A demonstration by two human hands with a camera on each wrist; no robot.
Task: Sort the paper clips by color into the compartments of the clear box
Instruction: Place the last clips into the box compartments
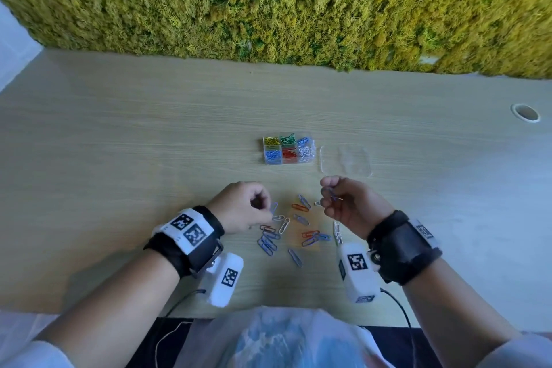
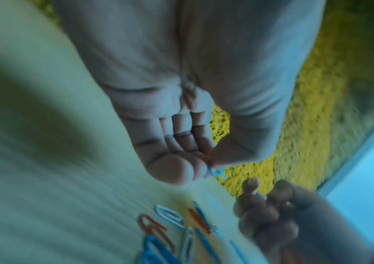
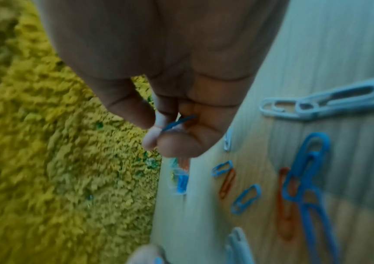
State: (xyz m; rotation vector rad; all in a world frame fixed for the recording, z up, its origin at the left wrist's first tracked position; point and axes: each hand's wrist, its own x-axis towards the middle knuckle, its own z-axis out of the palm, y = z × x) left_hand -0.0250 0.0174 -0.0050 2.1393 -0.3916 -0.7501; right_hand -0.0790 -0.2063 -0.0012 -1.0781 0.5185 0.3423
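A clear box [image 1: 288,149] with six compartments stands mid-table, holding yellow, green, blue, red and white clips sorted by color. Loose blue, red and white paper clips [image 1: 294,228] lie scattered between my hands. My left hand [image 1: 248,207] pinches a blue clip [image 1: 274,207] between thumb and fingertips at the left of the pile; the left wrist view shows this clip [image 2: 214,171] at the fingertips. My right hand [image 1: 343,203] is raised just right of the pile, fingers curled round blue clips [image 1: 330,194], seen as a blue wire [image 3: 178,123] in the right wrist view.
The box's clear lid [image 1: 345,163] lies flat just right of the box. A moss wall [image 1: 268,3] backs the table. A cable grommet [image 1: 525,112] sits far right. A plastic bag [image 1: 283,337] lies at the near edge.
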